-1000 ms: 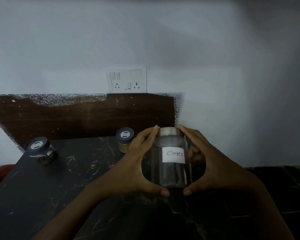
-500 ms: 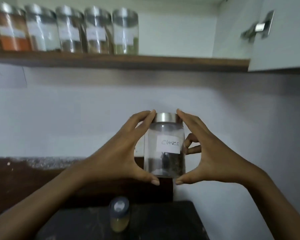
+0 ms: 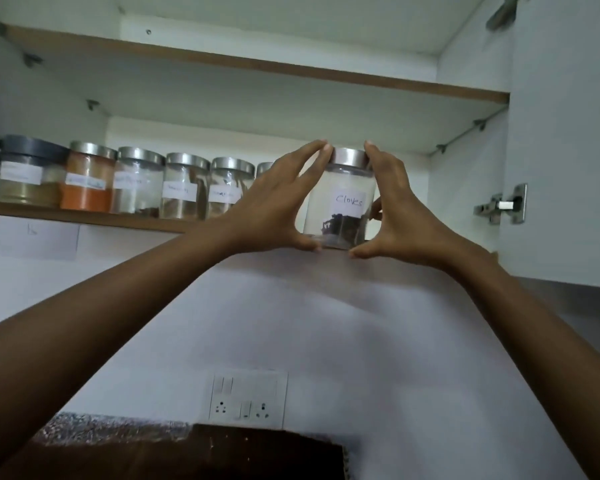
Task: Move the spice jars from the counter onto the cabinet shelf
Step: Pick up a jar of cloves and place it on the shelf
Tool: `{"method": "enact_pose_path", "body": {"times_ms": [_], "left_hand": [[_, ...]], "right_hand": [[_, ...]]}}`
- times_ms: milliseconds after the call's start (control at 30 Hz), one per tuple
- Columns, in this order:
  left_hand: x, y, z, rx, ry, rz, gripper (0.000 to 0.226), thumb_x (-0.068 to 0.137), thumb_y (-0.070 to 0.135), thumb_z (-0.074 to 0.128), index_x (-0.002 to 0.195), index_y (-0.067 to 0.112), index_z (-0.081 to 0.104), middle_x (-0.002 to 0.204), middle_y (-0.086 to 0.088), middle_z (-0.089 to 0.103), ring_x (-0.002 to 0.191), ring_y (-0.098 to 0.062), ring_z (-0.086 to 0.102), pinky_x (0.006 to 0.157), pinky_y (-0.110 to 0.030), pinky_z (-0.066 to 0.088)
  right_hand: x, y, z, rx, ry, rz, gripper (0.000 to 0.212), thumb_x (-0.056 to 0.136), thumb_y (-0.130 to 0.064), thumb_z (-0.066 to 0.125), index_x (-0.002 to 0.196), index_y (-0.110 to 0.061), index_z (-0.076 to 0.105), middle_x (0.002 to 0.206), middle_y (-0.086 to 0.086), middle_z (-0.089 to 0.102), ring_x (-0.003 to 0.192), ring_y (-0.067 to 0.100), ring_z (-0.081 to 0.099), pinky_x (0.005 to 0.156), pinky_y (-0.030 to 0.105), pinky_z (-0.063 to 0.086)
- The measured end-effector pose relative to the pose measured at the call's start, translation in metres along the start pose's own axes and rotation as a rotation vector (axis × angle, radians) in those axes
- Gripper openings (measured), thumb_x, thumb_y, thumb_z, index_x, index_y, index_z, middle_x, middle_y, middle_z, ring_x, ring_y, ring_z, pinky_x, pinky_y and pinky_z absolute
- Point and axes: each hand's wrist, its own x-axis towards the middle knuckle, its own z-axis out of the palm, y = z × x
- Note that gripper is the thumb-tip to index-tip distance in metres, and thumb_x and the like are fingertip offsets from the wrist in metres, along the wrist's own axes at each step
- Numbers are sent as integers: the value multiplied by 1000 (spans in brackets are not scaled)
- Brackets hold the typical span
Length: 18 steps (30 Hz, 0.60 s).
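Both arms were raised, left hand (image 3: 271, 202) and right hand (image 3: 404, 213) gripping 1 cloves jar (image 3: 343, 188) level with the cabinet shelf (image 3: 84, 218), beside at least 6 shelved jars (image 3: 184, 188).

Lower cabinet shelf (image 3: 118, 221), wood front edge, white inside. Labelled jars stand in a tight row on it, left to right: dark-lidded jar (image 3: 28, 178), orange-powder jar (image 3: 87, 188), pale-powder jar (image 3: 137, 188), clear jar (image 3: 184, 192), second clear jar (image 3: 227, 188), and a sixth lid (image 3: 264, 168) barely showing. Cloves jar (image 3: 340, 202) at the front edge — resting or lifted, can't tell.
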Motion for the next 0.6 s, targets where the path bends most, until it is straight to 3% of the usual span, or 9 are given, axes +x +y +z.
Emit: {"method": "enact_pose_path", "body": {"times_ms": [167,267,433,533,600], "left_hand": [[4,-20,38,-156,-99,-292,115,76,50,69,148,15,-14,157,-5,-19,144,-21,-15,116,-46,3],[-5,-29,65,-72,-174,-395,105,83,59,54,147,14,-18,153,-9,-29,140,-29,-27,114,-53,-9],[-21,-39,96,70,-181,-390,96,88,62,39,144,15,-23,150,-14,-32,138,-30,-30,113,-45,-13],[-27,-44,106,173,-131,-357,95,88,65,35,142,16,-26,150,-18,-31,139,-32,-28,114,-42,-11],[-29,-48,111,206,-114,-342,96,86,67,32,143,16,-26,150,-19,-31,138,-32,-29,115,-42,-10]], "right_hand": [[28,28,22,-35,-1,62,134,50,-16,88,147,-26,-4,149,-3,5,104,24,48,77,41,55],[37,41,33,-12,-10,108,134,49,-15,89,147,-26,-3,149,-5,3,109,25,46,81,42,53],[56,57,40,0,-87,154,136,48,-10,90,147,-28,-2,150,-5,1,93,21,52,81,34,50],[67,69,46,44,-134,179,136,48,-9,89,147,-25,-3,151,-2,0,129,21,30,98,30,38],[73,76,52,83,-153,195,135,49,-8,88,147,-24,-4,152,-2,-3,138,20,16,103,28,32]]}}
